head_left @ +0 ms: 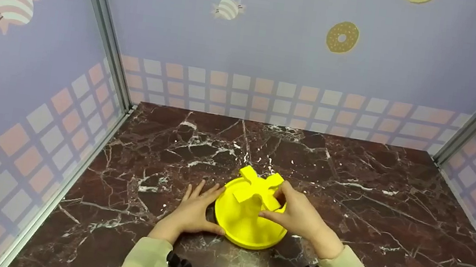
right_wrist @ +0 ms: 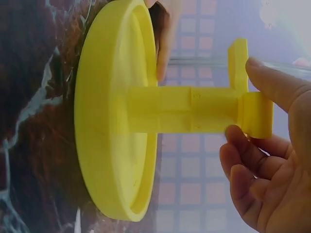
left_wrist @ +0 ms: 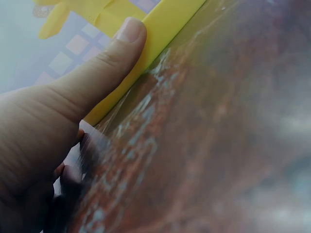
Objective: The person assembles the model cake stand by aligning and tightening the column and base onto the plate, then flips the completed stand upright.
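Observation:
A yellow stand with a round rimmed base (head_left: 251, 238) sits on the table in the head view. From its middle rises a short post (right_wrist: 180, 109), topped by a cross-shaped piece (head_left: 256, 187) with blunt arms. My right hand (head_left: 300, 217) grips the right-hand arms of the cross, thumb on the near side and fingers behind. In the right wrist view, curled fingers (right_wrist: 243, 160) lie close by the post's top. My left hand (head_left: 193, 212) spreads along the base's left side, fingers straight. Its thumb (left_wrist: 107, 63) rests along the rim in the left wrist view.
The table (head_left: 382, 226) has a dark red marbled top with white veins. Purple patterned panels (head_left: 249, 47) enclose it at the back and both sides, joined by metal corner posts (head_left: 104, 28). Black wrist devices (head_left: 179, 264) sit at both cuffs.

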Tool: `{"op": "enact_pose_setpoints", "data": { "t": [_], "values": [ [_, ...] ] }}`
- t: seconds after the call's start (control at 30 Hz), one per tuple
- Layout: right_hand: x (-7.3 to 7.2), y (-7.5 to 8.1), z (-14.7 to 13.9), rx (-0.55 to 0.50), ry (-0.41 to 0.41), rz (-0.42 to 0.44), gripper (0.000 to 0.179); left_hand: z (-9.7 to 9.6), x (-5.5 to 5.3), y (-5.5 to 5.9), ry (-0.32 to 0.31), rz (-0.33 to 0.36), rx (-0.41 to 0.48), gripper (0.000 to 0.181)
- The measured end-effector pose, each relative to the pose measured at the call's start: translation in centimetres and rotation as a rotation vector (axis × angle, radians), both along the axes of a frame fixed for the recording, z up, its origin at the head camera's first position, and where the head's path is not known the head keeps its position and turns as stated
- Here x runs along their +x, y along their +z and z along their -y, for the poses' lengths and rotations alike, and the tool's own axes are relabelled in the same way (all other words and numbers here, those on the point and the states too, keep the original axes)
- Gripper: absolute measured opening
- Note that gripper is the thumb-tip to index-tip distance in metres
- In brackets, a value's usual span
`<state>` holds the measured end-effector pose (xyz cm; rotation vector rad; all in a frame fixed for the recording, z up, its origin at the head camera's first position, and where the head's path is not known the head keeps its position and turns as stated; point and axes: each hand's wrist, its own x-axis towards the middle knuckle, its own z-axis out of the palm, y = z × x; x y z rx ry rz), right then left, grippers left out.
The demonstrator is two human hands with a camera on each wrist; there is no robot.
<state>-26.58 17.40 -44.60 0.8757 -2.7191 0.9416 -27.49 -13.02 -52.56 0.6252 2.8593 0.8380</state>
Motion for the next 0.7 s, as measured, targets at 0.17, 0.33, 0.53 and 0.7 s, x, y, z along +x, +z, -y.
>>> {"op": "enact_pose_setpoints", "data": {
  "t": [0.17, 0.33, 0.53, 0.7],
  "values": [
    [-1.1, 0.6, -0.3, -0.04, -0.071, -0.028, 0.03, 0.0, 0.1, 0.1, 0.003, 0.0, 0.008, 0.119],
    [-3.1, 0.5, -0.8, -0.123, -0.047, -0.086, 0.022, 0.0, 0.2, 0.1, 0.002, -0.001, 0.008, 0.119],
    [-4.5, 0.3, -1.2, -0.119, 0.13, 0.084, 0.046, 0.0, 0.1, 0.1, 0.001, -0.003, 0.005, 0.118],
    [-4.7, 0.1, -1.1, -0.148, 0.132, 0.128, 0.037, 0.1, 0.1, 0.2, -0.001, 0.001, 0.01, 0.118]
  ]
}}
